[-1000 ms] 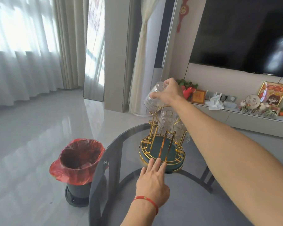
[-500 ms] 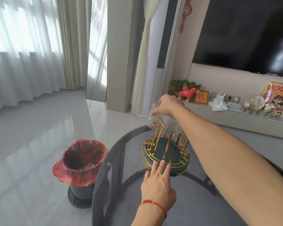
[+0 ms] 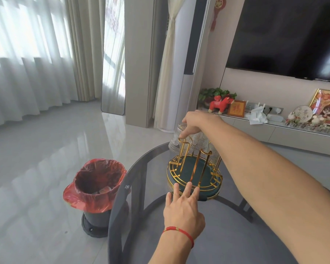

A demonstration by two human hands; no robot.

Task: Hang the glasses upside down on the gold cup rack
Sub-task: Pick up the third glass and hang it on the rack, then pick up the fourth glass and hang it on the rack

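- Glasses behind the right hand (image 3: 197,121) blur together; their count is unclear.
- Ribbed glass (image 3: 176,141) sits mouth-down, slightly tilted, on a far-left prong of the gold cup rack (image 3: 194,172), right grip pinching its base.
- Left hand (image 3: 183,208) lies flat on the tabletop (image 3: 227,235), grip released, fingertips touching the rack's rim.

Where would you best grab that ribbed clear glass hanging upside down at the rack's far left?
Probably by its upturned base, from above. The ribbed clear glass hangs mouth-down over a gold cup rack prong, so only the top is free; the right hand grips there.
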